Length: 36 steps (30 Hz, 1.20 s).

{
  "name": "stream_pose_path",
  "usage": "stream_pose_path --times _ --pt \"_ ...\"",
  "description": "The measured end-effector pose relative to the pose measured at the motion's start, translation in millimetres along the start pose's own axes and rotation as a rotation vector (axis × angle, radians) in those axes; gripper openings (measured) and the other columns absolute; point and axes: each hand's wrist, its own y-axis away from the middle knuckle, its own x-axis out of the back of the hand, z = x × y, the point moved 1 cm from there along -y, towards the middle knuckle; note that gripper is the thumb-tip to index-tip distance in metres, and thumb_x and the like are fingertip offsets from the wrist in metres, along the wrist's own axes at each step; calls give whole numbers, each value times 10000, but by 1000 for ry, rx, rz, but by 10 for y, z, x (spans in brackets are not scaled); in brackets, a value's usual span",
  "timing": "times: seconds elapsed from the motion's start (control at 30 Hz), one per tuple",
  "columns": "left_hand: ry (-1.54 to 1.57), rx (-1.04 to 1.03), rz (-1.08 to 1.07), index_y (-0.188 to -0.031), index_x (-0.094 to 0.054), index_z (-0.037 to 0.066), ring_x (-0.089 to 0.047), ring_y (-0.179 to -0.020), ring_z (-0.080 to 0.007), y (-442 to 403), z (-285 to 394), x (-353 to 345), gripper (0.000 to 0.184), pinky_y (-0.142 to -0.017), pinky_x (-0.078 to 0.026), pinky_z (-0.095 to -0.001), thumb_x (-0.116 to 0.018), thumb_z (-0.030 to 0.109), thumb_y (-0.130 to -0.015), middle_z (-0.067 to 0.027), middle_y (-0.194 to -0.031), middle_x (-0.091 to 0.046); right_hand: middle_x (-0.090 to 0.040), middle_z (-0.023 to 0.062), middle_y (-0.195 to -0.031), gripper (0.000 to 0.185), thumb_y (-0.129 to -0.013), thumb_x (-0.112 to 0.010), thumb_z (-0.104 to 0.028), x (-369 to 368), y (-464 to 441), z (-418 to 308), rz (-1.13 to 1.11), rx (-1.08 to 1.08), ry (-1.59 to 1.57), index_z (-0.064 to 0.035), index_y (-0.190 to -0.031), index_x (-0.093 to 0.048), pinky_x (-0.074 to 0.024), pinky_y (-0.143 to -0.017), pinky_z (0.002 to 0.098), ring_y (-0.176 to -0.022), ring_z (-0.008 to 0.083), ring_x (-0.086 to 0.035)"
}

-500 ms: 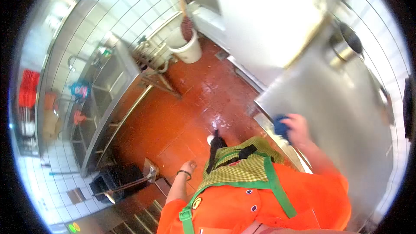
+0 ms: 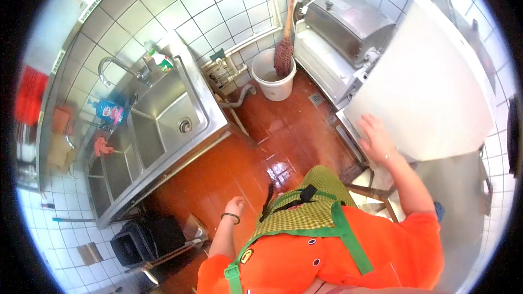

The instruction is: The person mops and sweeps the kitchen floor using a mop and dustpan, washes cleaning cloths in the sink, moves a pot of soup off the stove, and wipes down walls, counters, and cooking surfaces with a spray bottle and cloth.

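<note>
While the large white panel (image 2: 425, 84) fills the upper right of the view, the right hand (image 2: 376, 140) lies across its near left corner, palm down, fingers extended and apart; whether the fingertips press on the panel I cannot tell. The left hand (image 2: 234, 207), with a dark bracelet (image 2: 230, 218) at its wrist, hangs well to the left of the panel and nearer the wearer; how far its fingers are closed I cannot tell.

Just below the panel spreads a stainless-steel counter (image 2: 455, 185), where a blue cloth (image 2: 439, 212) shows partly from behind the orange sleeve (image 2: 406, 239). Just beyond the panel's left edge stands a steel-cased machine (image 2: 348, 22) on a white base. Farther left of the panel, a white bucket (image 2: 271, 88) holds a reddish string mop (image 2: 283, 57), upright and slightly tilted.

Well left of the panel, across the red tile floor (image 2: 204, 169), is a stainless-steel sink (image 2: 173, 113) with a curved faucet (image 2: 113, 61), a blue pump bottle (image 2: 110, 112) and pink rubber gloves (image 2: 102, 147).
</note>
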Motion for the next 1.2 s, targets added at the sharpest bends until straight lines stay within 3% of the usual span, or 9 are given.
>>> stream_pose_path --times 0.23,0.4,0.43,0.5,0.57,0.8,0.93,1.07,1.2 --pt "418 -53 129 -804 -591 9 -538 -672 -112 -569 1250 489 135 -638 -445 -258 -566 140 -790 -56 -706 -585 -492 184 -1115 415 -740 -544 -170 142 -3612 402 294 210 -364 -8 -1116 -471 -360 -906 344 -1057 287 -472" --pt "448 -940 414 -715 -601 -5 -583 -728 -274 -797 4027 1846 196 -663 -462 -360 -472 137 -756 -120 -786 -607 -571 185 -989 445 -735 -568 -330 -197 -6632 1273 272 -144 -195 -43 -1068 -500 -426 -793 380 -912 306 -549" --pt "586 -998 672 -537 -530 63 -569 -596 -225 -643 4544 2075 139 -585 -467 -364 -500 80 -672 -74 -580 -560 -569 199 -989 518 -722 -581 -366 -96 -7012 1460 263 -253 -155 -27 -1100 -477 -424 -803 376 -932 305 -543" --pt "1060 -1390 151 -507 -437 123 -513 -538 -168 -603 4783 2511 302 -504 -431 -303 -449 156 -806 -28 -532 -464 -489 207 -1107 624 -712 -585 -377 -33 -7666 1952 347 -466 -400 -20 -1187 -396 -415 -803 412 -988 321 -499" --pt "932 -1625 365 -945 -578 164 -432 -961 -179 -774 5327 2724 157 -851 -343 -436 -535 217 -804 -7 -956 -466 -408 194 -1208 736 -675 -616 -376 -11 -8128 2332 265 -570 -703 -16 -1245 -323 -409 -779 450 -1040 322 -448" --pt "930 -1426 215 -1008 -539 96 -504 -896 -238 -1533 5509 2688 239 -783 -405 -437 -553 190 -788 -67 -1015 -498 -544 119 -988 535 -646 -713 -312 -783 -8664 2720 189 -759 -1090 -77 -1072 -492 -288 -916 414 -909 220 -499" --pt "904 -1221 413 -831 -599 3 -580 -786 -283 -1591 5277 2469 423 -707 -460 -398 -402 374 -879 -157 -827 -592 -546 59 -769 307 -715 -679 -263 -891 -8750 2467 363 -737 -1408 -52 -881 -530 -406 -645 353 -690 185 -506" --pt "1027 -643 859 -814 -569 48 -553 -807 -304 -1216 4889 2001 520 -745 -421 -442 -460 556 -779 -144 -853 -584 -526 32 -733 381 -728 -629 -419 -908 -8012 1584 209 -200 -1008 -57 -819 -555 -406 -613 302 -673 152 -488" --pt "900 -624 817 -956 -556 -30 -509 -938 -265 -824 4460 1798 443 -844 -375 -358 -414 373 -839 -158 -973 -546 -471 -12 -718 286 -792 -565 -375 -58 -7652 705 13 78 -1194 -90 -814 -550 -383 -615 248 -669 96 -445"
